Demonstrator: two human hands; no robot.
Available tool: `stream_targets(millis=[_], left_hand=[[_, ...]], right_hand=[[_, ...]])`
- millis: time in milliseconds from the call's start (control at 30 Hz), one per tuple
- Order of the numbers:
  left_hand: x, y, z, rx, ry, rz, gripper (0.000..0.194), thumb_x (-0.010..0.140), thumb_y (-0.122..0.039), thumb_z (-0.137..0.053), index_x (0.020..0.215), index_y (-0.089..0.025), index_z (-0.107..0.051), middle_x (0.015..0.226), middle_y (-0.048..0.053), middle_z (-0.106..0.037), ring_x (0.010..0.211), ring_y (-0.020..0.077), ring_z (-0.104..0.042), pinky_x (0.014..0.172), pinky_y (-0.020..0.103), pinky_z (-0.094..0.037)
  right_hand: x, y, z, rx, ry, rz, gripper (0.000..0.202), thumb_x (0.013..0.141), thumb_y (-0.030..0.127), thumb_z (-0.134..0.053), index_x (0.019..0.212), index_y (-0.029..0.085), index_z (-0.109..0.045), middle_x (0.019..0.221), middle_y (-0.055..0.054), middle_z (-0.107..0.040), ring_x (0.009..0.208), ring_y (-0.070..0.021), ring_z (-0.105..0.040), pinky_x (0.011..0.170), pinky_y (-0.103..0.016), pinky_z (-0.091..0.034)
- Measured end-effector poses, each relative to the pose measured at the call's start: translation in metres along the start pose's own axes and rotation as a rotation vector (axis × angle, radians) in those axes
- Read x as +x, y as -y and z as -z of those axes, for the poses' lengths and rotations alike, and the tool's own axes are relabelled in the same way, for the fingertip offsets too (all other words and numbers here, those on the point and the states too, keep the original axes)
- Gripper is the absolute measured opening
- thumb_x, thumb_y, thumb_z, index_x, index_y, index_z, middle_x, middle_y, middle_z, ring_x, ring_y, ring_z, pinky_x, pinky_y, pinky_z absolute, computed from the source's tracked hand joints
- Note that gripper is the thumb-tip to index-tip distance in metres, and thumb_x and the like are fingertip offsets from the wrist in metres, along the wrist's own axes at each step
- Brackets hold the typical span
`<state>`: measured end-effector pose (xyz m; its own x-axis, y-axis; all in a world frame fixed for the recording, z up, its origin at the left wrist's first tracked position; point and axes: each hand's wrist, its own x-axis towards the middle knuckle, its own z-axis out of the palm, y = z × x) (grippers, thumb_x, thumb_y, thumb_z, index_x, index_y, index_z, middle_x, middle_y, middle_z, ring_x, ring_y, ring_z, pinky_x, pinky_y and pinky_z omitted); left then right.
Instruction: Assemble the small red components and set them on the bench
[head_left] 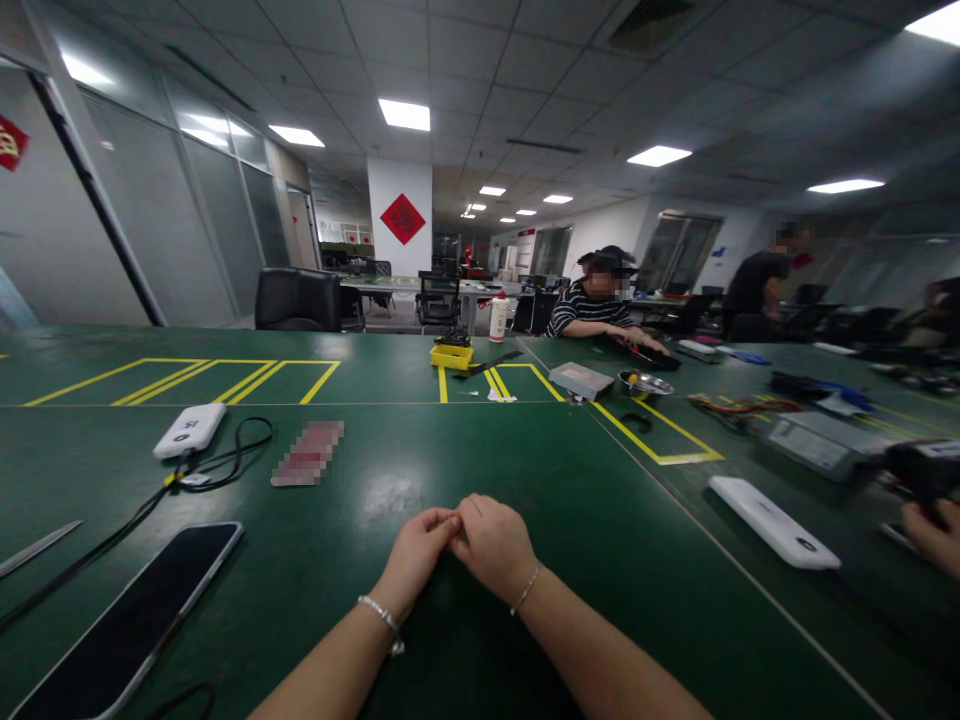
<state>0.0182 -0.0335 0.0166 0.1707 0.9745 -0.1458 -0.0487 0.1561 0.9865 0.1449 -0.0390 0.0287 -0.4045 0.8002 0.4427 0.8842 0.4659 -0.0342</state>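
Observation:
My left hand (412, 557) and my right hand (495, 545) meet on the green table (600, 600) near its front edge. Both have their fingers curled and pressed together, with the fingertips touching. Whatever lies between them, if anything, is hidden. A bracelet circles each wrist. To the left lie a dark-screened phone (135, 620), a blurred reddish card-like item (309, 453) and a white power bank (190, 431) with a black cable.
Another white power bank (772, 522) lies at right, near another person's hand (934, 535). Farther back are a yellow bin (451, 357), a metal box (581, 381), a bowl (646, 384) and a white bottle (498, 318). A person in stripes (589, 310) works across the table.

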Motion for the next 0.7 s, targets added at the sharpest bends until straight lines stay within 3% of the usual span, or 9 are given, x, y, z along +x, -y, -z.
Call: stream_targets(millis=[167, 433, 700], left_hand=[[0.0001, 0.0007, 0.0011, 0.019, -0.004, 0.001, 0.028, 0.062, -0.04, -0.06, 0.069, -0.013, -0.061, 0.059, 0.001, -0.061, 0.056, 0.0134, -0.053, 0.059, 0.025, -0.041], [-0.0013, -0.0003, 0.0002, 0.067, -0.01, -0.016, 0.028, 0.061, -0.038, -0.061, 0.074, -0.013, -0.062, 0.069, 0.004, -0.065, 0.061, 0.0153, -0.056, 0.063, 0.026, -0.042], [0.0004, 0.004, 0.0013, 0.014, -0.003, -0.003, 0.027, 0.063, -0.036, -0.061, 0.075, -0.012, -0.061, 0.064, 0.002, -0.063, 0.057, 0.0134, -0.054, 0.059, 0.025, -0.041]], right_hand=[[0.0001, 0.0024, 0.002, -0.016, -0.026, -0.006, 0.011, 0.076, 0.028, -0.048, 0.074, 0.018, -0.05, 0.073, -0.002, -0.055, 0.067, -0.0145, -0.05, 0.058, -0.025, -0.032], [-0.0015, 0.001, -0.0001, -0.036, -0.006, 0.009, 0.012, 0.077, 0.029, -0.044, 0.072, 0.02, -0.05, 0.071, -0.001, -0.056, 0.062, -0.0135, -0.05, 0.054, -0.024, -0.03], [-0.0006, 0.0038, 0.0006, -0.027, 0.02, -0.013, 0.01, 0.075, 0.028, -0.047, 0.073, 0.019, -0.05, 0.072, -0.002, -0.056, 0.061, -0.0129, -0.051, 0.053, -0.023, -0.03]])
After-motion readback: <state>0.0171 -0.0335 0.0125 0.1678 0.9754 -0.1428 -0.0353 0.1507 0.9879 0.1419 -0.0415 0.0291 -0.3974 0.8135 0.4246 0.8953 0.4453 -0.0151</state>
